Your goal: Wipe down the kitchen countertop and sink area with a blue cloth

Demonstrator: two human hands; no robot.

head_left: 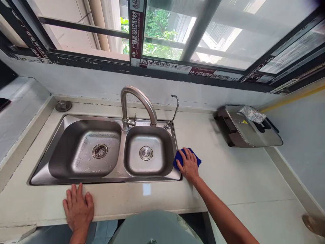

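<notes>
A folded blue cloth [198, 160] lies under my right hand [189, 165], pressed to the white countertop [200, 125] just beside the sink's right edge. Some fingers curl over the cloth's top. My left hand [79, 208] rests flat on the counter's front strip, fingers spread, with nothing in it; its fingertips are close to the sink's front rim. Between the hands is a steel double-bowl sink [122, 152]. Water drops dot the larger left bowl [86, 166]. The smaller right bowl [146, 169] has a strainer in its drain.
A curved faucet [138, 91] and a thin spout [177, 106] rise behind the sink. At the back right stands an electric pan with a glass lid [241, 127], a silvery wrapped piece on top. A round metal cap [63, 106] sits at back left. Windows line the wall.
</notes>
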